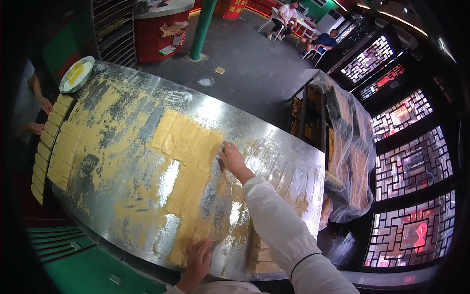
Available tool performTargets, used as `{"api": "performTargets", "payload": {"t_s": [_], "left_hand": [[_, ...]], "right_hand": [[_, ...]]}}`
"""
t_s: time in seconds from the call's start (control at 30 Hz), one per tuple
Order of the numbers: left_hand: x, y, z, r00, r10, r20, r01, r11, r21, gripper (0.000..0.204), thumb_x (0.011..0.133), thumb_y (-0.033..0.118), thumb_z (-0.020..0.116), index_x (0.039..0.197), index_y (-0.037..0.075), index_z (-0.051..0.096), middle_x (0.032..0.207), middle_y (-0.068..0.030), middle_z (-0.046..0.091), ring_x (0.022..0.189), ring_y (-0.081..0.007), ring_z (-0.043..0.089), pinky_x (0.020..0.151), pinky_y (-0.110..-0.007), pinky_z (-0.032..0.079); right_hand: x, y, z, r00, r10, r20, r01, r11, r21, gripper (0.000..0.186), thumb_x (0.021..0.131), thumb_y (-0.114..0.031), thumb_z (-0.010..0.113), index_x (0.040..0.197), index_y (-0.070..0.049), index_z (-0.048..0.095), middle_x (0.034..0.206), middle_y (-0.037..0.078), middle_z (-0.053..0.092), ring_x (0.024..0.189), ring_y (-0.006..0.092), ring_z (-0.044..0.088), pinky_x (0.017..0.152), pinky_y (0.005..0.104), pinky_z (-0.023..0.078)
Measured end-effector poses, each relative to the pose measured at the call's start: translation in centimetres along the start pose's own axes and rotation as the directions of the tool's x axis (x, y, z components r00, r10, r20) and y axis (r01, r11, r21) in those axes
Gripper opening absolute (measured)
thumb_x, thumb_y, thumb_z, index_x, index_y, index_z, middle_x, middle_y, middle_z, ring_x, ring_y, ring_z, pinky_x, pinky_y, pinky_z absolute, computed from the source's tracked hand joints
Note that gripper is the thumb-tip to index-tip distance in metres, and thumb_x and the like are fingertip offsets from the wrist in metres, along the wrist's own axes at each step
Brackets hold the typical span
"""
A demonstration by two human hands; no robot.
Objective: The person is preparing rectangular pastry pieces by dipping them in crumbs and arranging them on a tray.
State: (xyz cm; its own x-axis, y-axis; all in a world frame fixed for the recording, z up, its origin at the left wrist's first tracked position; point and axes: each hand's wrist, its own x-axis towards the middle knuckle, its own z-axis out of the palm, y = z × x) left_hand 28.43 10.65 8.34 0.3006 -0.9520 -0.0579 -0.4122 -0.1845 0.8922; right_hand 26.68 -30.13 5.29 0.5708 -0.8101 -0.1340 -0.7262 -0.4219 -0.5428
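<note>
A soft sheet of dough coated in yellow powder (191,142) lies on the metal table, with a long strip running from it toward me. At the sheet's right edge, my right hand (233,159) is closed, its fingers drawn together near the table. A small dark spot shows at its fingertips, but I cannot make out what it is. My left hand (199,255) rests beside the strip's near end, its fingers stretched out and slightly bent, with nothing seen in them. Partly behind my right sleeve sits a stack of pale blocks (264,256).
Yellow powder is scattered over the steel table (298,161). Cut yellow pieces (66,147) stand in rows at the left, near another person's hands (43,105). A bowl with a yellow item (78,76) occupies the far left corner. A plastic-covered rack (342,147) stands at the right.
</note>
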Motion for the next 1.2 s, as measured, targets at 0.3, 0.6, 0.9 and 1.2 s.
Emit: {"api": "performTargets", "payload": {"t_s": [0.3, 0.6, 0.9, 1.2], "left_hand": [[1.3, -0.2, -2.8, 0.998, 0.006, -0.061, -0.01, 0.998, -0.07, 0.036, 0.085, 0.003, 0.061, 0.12, 0.006, 0.065, 0.118, -0.0141, 0.065, 0.111, -0.0339, 0.056, 0.101, -0.044, 0.04], [2.2, -1.5, -3.2, 0.997, 0.023, -0.077, -0.024, 1.0, -0.013, 0.032, 0.084, 0.001, 0.061, 0.116, 0.006, 0.065, 0.111, -0.0169, 0.066, 0.101, -0.0359, 0.058, 0.091, -0.045, 0.047], [2.0, 0.9, -1.6, 0.998, 0.05, -0.023, -0.052, 0.996, -0.068, 0.03, 0.087, 0.003, 0.058, 0.116, 0.004, 0.064, 0.11, -0.0198, 0.066, 0.105, -0.038, 0.061, 0.096, -0.046, 0.046], [1.2, 5.4, 6.6, 0.98, 0.056, 0.189, -0.043, 0.996, -0.073, 0.038, 0.091, 0.006, 0.059, 0.129, 0.005, 0.058, 0.113, -0.0155, 0.063, 0.099, -0.0297, 0.064, 0.086, -0.04, 0.051]], "right_hand": [[8.1, -1.7, 1.7, 0.998, 0.03, 0.049, -0.016, 0.965, -0.263, 0.051, 0.084, -0.027, 0.07, 0.122, 0.004, 0.057, 0.134, 0.026, 0.052, 0.121, 0.0407, 0.052, 0.101, 0.0434, 0.046], [7.7, -0.6, -0.1, 0.998, -0.008, -0.069, -0.012, 0.96, -0.279, 0.045, 0.075, -0.024, 0.076, 0.106, 0.004, 0.06, 0.096, 0.026, 0.067, 0.103, 0.0407, 0.063, 0.089, 0.0468, 0.051], [-4.7, -5.6, -10.7, 0.981, -0.175, 0.089, 0.159, 0.974, 0.163, 0.039, 0.088, -0.017, 0.066, 0.12, 0.004, 0.056, 0.092, 0.022, 0.07, 0.08, 0.0282, 0.071, 0.072, 0.038, 0.057], [-27.2, -1.5, -24.6, 0.991, -0.123, -0.048, 0.125, 0.991, 0.038, 0.023, 0.088, -0.011, 0.065, 0.108, 0.001, 0.066, 0.081, 0.016, 0.07, 0.067, 0.0198, 0.069, 0.063, 0.0311, 0.054]]}}
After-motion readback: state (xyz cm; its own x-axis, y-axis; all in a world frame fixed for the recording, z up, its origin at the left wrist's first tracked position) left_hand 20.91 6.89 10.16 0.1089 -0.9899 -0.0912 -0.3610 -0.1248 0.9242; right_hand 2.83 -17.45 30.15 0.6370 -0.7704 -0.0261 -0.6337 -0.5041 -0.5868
